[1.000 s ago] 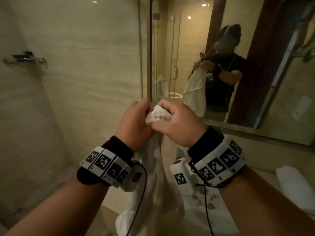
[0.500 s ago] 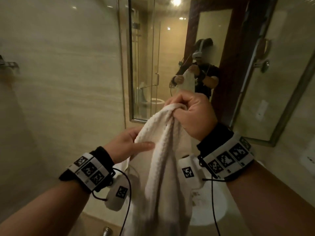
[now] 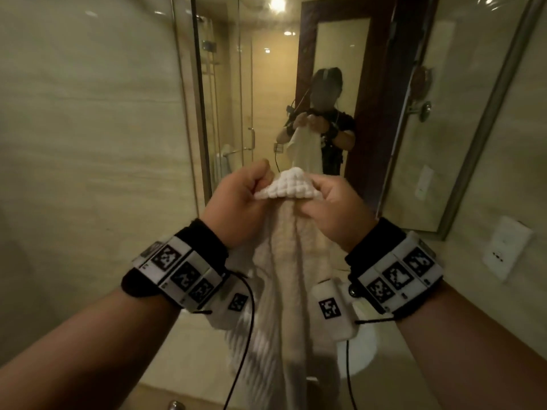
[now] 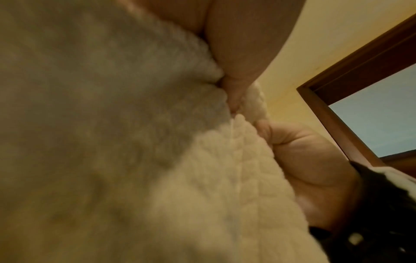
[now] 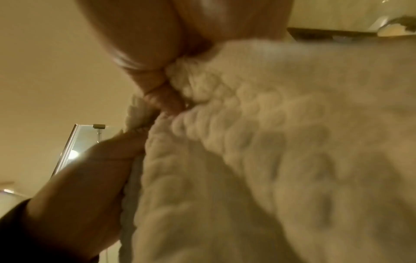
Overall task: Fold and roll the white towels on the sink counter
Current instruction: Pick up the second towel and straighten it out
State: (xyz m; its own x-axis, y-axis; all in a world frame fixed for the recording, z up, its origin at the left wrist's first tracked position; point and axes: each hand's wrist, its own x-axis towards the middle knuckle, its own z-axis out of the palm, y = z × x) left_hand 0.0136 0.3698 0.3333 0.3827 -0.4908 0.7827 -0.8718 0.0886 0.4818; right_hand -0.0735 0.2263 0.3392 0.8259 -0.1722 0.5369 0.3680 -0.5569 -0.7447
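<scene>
In front of the mirror (image 3: 325, 84), left hand (image 3: 236, 208) and right hand (image 3: 334, 211) (side by side) pinch the hanging white towel's (image 3: 284, 276) top edge.

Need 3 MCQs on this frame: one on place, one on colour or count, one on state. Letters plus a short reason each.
1. Where is the towel?
A. Flat on the counter
B. Held up in the air before the mirror
C. Hung on a wall rail

2. How many hands grip the towel?
A. None
B. One
C. Two

3. What state is the towel in?
A. Rolled into a tight cylinder
B. Hanging loose from its bunched top edge
C. Folded into a neat square

Answers:
1 B: it hangs between the wrists, and the mirror reflects it raised.
2 C: the left hand and right hand both pinch its top edge.
3 B: the cloth drapes down in long loose folds below the hands.
</scene>
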